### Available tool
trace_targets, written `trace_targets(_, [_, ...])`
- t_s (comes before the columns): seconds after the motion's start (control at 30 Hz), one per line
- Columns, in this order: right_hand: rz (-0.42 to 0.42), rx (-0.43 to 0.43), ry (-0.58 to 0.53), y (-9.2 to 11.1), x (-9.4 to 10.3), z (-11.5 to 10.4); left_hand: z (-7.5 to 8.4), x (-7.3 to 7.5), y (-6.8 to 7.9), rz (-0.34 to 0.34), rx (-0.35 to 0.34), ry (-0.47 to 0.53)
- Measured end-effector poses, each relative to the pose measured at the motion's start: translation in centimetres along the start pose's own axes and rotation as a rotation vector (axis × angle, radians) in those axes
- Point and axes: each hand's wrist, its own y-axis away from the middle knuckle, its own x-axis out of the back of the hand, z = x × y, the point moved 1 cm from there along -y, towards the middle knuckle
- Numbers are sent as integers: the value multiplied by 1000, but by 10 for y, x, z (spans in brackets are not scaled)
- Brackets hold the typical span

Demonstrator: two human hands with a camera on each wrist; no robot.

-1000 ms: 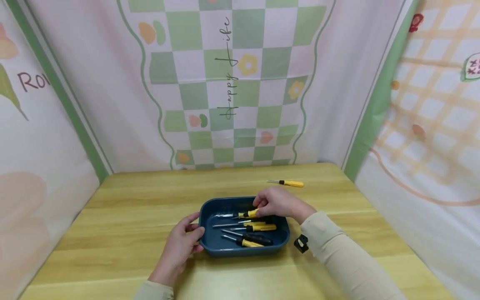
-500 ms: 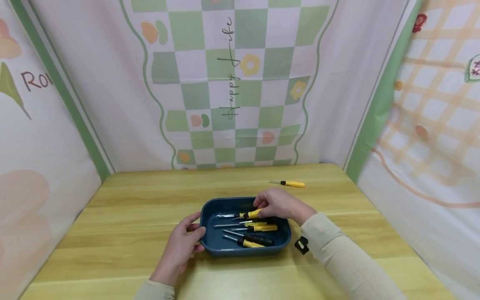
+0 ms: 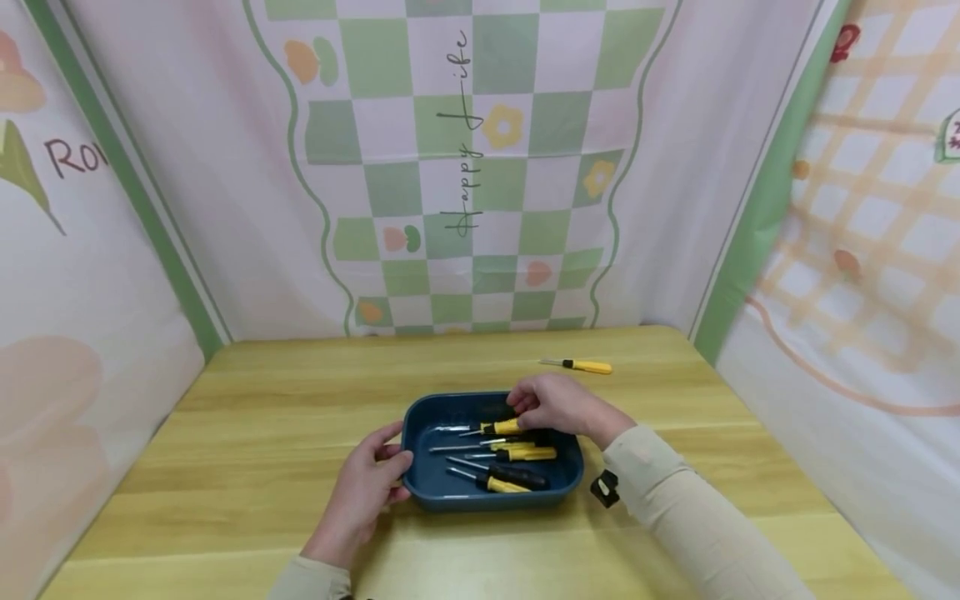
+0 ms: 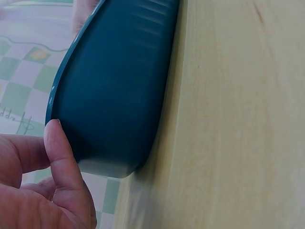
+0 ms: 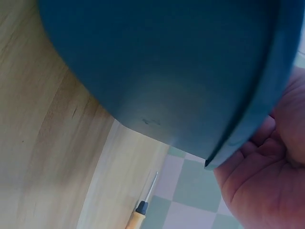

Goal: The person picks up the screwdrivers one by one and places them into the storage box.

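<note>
A dark blue rectangular tray (image 3: 487, 504) stands on the table with several screwdrivers lying in it. At its left end, my left hand (image 3: 360, 487) grips the rim between thumb and fingers; in the left wrist view the thumb (image 4: 62, 152) lies against the tray wall. My right hand (image 3: 558, 408) reaches over the back right rim and pinches a yellow-handled screwdriver (image 3: 501, 427), whose shaft points left. In front of it lie a yellow-and-black screwdriver (image 3: 525, 454) and a black-handled one (image 3: 521, 477). The right wrist view shows mainly the tray's outer wall, hiding the fingertips.
Behind the tray, a yellow screwdriver (image 3: 588, 367) lies on the wooden table (image 3: 247, 433), near its back edge. A small black object (image 3: 604, 488) appears beside the right sleeve. Printed curtains (image 3: 502, 192) hang behind the table and at both sides.
The head view has shifted slightly. The tip of the pinched screwdriver has swung a little left and up, while both hands stay nearly where they were.
</note>
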Motion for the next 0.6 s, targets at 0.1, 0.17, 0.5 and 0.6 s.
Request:
trace_targets(0.1, [10, 15, -20, 0, 0, 1, -1, 1, 0, 0, -3, 2])
trace_targets(0.17, [23, 22, -40, 1, 2, 3, 0, 0, 0, 0, -5, 5])
trace_targets(0.5, [20, 19, -212, 4, 7, 11, -1, 1, -1, 2, -6, 14])
trace_targets(0.6, [21, 18, -228, 4, 9, 11, -1, 1, -1, 4, -8, 17])
